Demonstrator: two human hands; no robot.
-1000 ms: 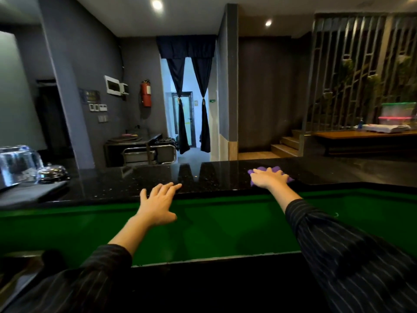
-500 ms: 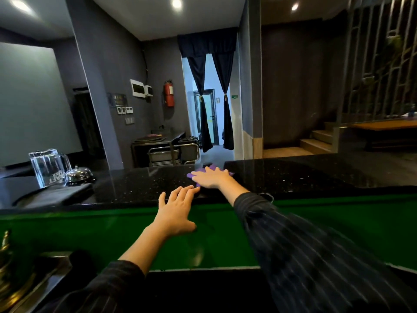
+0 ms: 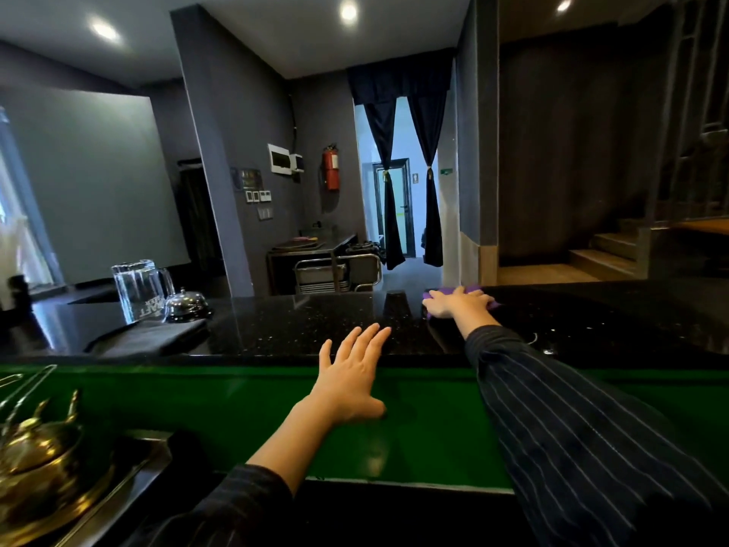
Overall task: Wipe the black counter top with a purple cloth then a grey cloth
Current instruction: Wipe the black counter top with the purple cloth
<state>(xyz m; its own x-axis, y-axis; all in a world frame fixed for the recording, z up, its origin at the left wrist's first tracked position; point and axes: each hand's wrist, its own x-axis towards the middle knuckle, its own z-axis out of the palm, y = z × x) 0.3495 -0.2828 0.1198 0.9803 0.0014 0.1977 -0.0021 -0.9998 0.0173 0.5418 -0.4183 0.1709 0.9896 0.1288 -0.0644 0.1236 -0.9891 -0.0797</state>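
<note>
Plainly the first step is in hand: the purple-cloth wipe, with the grey pass not yet begun. At centre left a dark cloth [image 3: 154,336] lies on the counter [image 3: 300,329], just in front of a jug [image 3: 138,290] and a bell [image 3: 185,305]; it may be the grey one, though the dim light makes its colour hard to judge. In the middle of the frame the left hand [image 3: 351,373] is released, fingers straight and spread, fingertips at the counter's near edge and palm over the green panel [image 3: 197,404] below. Right of centre the right hand [image 3: 457,304] presses flat, fingers straight, on the purple cloth [image 3: 473,289] near the counter's far edge. The next move likely calls for steady downward pressure while sweeping across unwiped stone. The hand covers most of the cloth, and the counter's right end is dark and cut off by the frame.
</note>
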